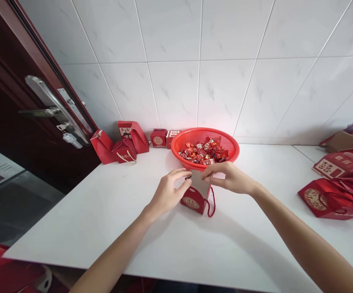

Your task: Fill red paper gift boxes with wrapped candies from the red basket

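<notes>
Pinching the upper edge of a small red box with your right hand, you curve your left hand against its other side, thumb and fingers parted; whether they grip, one cannot tell. The box stands on a white table just in front of the basket of wrapped candies, its cord looping down. Left of the basket stand gift boxes; well to its right lie red cartons.

Bright, even light, with wide-angle stretch toward the edges.
Glare streaks the tiled wall at upper right; soft shadows cross the table; the door is dim.
</notes>
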`<action>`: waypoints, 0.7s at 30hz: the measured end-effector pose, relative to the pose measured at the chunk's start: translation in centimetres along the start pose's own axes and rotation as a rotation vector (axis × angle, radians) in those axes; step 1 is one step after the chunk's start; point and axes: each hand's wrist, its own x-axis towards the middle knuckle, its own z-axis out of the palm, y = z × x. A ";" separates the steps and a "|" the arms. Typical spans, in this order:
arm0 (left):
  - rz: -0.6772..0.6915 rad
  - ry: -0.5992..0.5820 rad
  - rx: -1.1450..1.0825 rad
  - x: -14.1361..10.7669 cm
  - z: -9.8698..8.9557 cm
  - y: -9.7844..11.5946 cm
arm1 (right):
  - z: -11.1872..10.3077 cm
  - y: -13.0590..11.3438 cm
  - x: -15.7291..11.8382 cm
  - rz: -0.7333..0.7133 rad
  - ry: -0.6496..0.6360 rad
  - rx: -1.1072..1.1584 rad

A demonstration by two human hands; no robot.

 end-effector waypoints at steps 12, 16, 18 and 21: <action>0.084 -0.329 0.432 15.3 -2.7 0.2 | 2.8 8.0 -2.1 0.223 0.752 0.496; -0.028 -0.626 0.553 20.1 0.0 -1.2 | 5.6 9.1 -2.9 0.274 0.693 0.496; -0.082 -0.691 0.612 21.5 1.3 -2.0 | 6.3 9.2 -3.3 0.311 0.636 0.490; -0.148 -0.766 0.673 22.8 2.6 -2.8 | 6.6 9.5 -3.5 0.353 0.592 0.504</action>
